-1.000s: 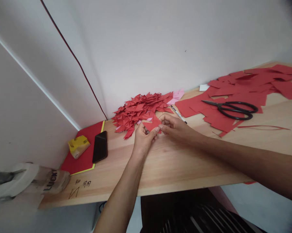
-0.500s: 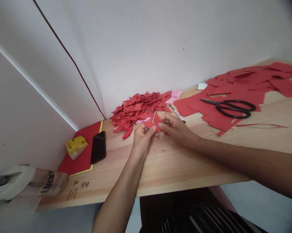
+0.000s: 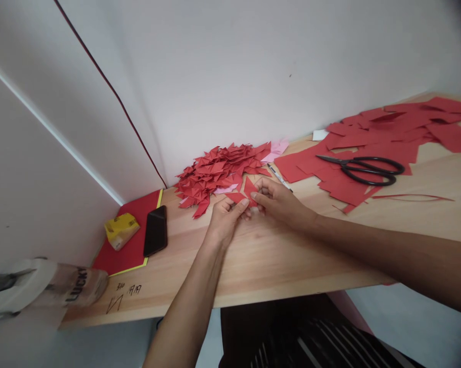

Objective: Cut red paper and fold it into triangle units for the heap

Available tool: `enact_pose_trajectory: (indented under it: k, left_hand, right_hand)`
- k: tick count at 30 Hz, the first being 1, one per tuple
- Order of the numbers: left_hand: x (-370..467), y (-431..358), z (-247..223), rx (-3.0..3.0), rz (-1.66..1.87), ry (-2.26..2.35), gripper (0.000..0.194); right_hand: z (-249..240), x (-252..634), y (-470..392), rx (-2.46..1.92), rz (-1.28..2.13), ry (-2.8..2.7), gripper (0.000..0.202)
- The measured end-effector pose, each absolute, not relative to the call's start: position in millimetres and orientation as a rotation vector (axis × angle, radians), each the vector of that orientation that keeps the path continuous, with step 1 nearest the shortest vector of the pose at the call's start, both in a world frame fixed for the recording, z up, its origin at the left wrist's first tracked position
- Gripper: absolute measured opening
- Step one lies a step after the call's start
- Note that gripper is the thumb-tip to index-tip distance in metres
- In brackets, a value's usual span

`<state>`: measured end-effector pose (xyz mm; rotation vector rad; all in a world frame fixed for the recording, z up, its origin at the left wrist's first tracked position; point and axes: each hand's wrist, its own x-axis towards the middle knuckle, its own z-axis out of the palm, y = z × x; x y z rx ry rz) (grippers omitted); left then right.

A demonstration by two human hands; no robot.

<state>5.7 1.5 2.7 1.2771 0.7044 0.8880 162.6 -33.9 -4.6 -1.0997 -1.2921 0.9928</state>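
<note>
A small piece of folded red paper point(image 3: 249, 188) is pinched between both hands over the wooden table, with two points spreading apart at its top. My left hand point(image 3: 227, 215) grips its lower left part, the thumb pressed on the front. On the right side, my right hand point(image 3: 272, 198) holds it between thumb and fingers. The fingertips hide the paper's lower part. Just behind the hands lies a heap of folded red paper pieces point(image 3: 219, 168), a few pink ones among them. A pen point(image 3: 279, 178) rests beyond my right hand.
Black-handled scissors point(image 3: 363, 168) lie on cut red paper sheets point(image 3: 391, 135) at the right, near a thin red paper strip point(image 3: 412, 196). At the left are a phone point(image 3: 155, 231), a yellow packet point(image 3: 122, 230), a red folder point(image 3: 117, 263) and a clear bottle point(image 3: 87, 283). A white wall stands behind.
Both hands keep their pinch on the folded red paper, with only a very slight shift of the fingers. Nothing else on the table has visibly moved.
</note>
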Motion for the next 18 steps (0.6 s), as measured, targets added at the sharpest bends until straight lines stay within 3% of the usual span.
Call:
enact_pose_trajectory:
  k: [11,18]
  left_hand:
    - [5,0,10,1.415,1.077,0.819,0.026]
    - [5,1,11,1.444,1.017,0.81,0.03]
  right_hand:
    - [-2,165,-34,-1.103,1.192,-1.323,0.029]
    - [0,164,-38,-1.104,1.224,-1.305,0.03]
